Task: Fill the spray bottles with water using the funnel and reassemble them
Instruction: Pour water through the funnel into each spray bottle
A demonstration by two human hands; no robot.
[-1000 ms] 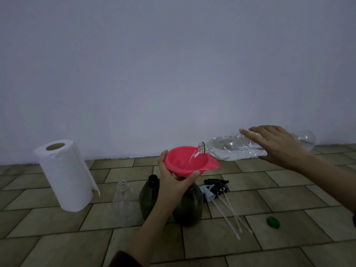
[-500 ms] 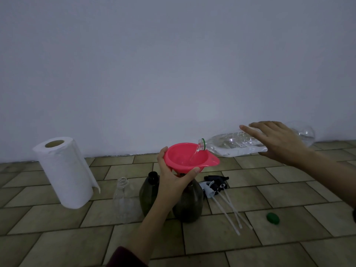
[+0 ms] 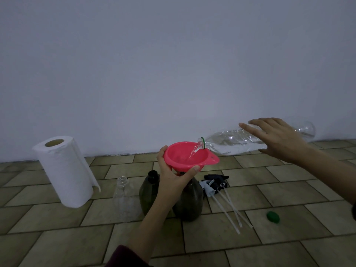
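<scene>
Since a moment ago your right hand (image 3: 277,140) has tipped the water bottle (image 3: 235,142) steeper, so keep that stream centred while your left hand's (image 3: 173,182) fingers grip the funnel (image 3: 185,157) seated in the dark bottle (image 3: 189,203) mid-floor.

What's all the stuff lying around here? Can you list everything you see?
funnel: 1, pink-red, on the right dark bottle's neck
water bottle: 1, clear, tipped, pouring into the funnel
dark bottles: 2, dark green, open, standing mid-floor
clear bottle: 1, transparent, open, left of the dark ones
spray heads: several, black and pale, with white tubes, right of the bottles
cap: 1, green, on the floor at right
paper towel roll: 1, white, upright at left
left hand: steadies the funnel
right hand: holds the water bottle
</scene>
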